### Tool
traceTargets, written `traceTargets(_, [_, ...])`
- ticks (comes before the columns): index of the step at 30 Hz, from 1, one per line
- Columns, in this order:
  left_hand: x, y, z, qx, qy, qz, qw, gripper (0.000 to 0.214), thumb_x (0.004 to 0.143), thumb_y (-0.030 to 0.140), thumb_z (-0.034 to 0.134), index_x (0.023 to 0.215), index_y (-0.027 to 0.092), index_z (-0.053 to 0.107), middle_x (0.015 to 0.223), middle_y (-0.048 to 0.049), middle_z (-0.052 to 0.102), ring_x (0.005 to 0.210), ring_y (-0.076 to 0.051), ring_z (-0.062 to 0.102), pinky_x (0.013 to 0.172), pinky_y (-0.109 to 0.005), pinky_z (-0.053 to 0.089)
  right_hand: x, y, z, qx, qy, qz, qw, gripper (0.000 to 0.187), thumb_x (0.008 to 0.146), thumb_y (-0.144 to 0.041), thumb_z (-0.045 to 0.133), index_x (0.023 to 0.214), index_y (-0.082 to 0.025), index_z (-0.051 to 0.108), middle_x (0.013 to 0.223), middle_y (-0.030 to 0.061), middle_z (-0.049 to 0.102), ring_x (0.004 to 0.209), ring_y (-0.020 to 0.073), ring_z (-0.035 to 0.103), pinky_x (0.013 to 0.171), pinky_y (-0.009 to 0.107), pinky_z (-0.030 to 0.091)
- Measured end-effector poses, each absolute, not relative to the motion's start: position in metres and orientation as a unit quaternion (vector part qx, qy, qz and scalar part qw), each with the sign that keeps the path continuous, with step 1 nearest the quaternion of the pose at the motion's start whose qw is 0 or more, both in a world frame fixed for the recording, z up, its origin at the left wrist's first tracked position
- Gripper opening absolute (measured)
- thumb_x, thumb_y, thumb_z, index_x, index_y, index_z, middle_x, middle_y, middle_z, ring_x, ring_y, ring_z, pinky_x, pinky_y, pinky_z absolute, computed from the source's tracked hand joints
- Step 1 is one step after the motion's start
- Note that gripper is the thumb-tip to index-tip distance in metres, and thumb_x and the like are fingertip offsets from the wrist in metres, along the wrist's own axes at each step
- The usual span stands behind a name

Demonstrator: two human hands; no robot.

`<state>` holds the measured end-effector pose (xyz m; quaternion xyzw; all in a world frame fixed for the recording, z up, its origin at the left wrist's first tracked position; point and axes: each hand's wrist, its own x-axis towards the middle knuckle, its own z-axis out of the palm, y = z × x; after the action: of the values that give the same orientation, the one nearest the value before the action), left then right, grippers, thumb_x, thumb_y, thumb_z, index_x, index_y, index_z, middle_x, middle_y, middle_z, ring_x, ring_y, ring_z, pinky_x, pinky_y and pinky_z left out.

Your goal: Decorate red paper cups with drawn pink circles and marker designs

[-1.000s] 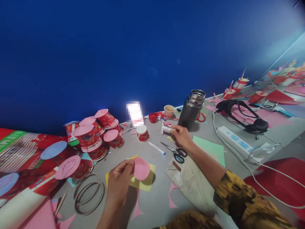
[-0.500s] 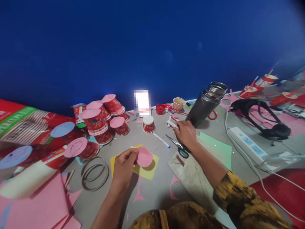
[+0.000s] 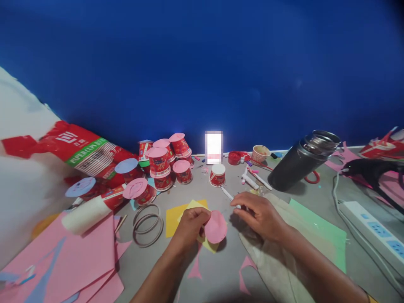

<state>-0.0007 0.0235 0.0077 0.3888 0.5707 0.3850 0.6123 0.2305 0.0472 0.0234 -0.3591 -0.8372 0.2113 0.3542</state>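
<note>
My left hand [image 3: 192,225] pinches a pink paper circle [image 3: 216,227] between thumb and fingers, above yellow paper sheets [image 3: 173,219]. To its right, my right hand [image 3: 260,213] hovers low with thumb and fingers apart, nothing visible between them. Its fingertips are over the capped end of a white marker [image 3: 227,193] lying on the table; I cannot tell whether they touch it. The scissors are not visible now. Beyond the marker stands an upside-down red paper cup [image 3: 217,176]. Pink paper scraps [image 3: 195,269] lie near my left wrist.
Stacked red cups with pink discs [image 3: 158,162] stand left, beside a paper-cup bag [image 3: 85,149]. Grey rings [image 3: 147,225] and pink sheets [image 3: 85,252] lie nearer. A dark flask [image 3: 296,166], cloth [image 3: 268,256], green sheet [image 3: 328,233] and power strip [image 3: 372,227] are right.
My right hand has drawn back from the white pens and come nearer my left hand, covering where the scissors lay. The pink circle stays in my left hand. The view has turned left.
</note>
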Motion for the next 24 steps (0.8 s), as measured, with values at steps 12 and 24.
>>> traceTargets(12, [-0.024,0.058,0.018,0.574,0.62,0.3,0.443,0.017,0.068,0.039,0.072,0.071,0.024,0.078,0.079,-0.0066,0.078,0.077,-0.026,0.068,0.068,-0.033,0.047,0.278,0.102,0.013,-0.711,-0.681,0.084,0.156,0.022,0.103,-0.029,0.057,0.101,-0.023,0.078,0.105,0.0088,0.082,0.092,0.0266,0.074,0.071,0.031,0.045])
traceTargets(24, [0.029,0.146,-0.02,0.634,0.592,0.415,0.275,0.067,0.065,0.033,0.084,0.127,0.02,0.064,0.127,-0.0128,0.066,0.127,-0.036,0.056,0.111,-0.054,0.041,0.276,0.112,-0.017,-0.692,-0.696,0.069,0.177,0.017,0.099,-0.031,0.064,0.104,-0.019,0.075,0.111,0.0144,0.075,0.112,0.0312,0.066,0.089,0.034,0.048])
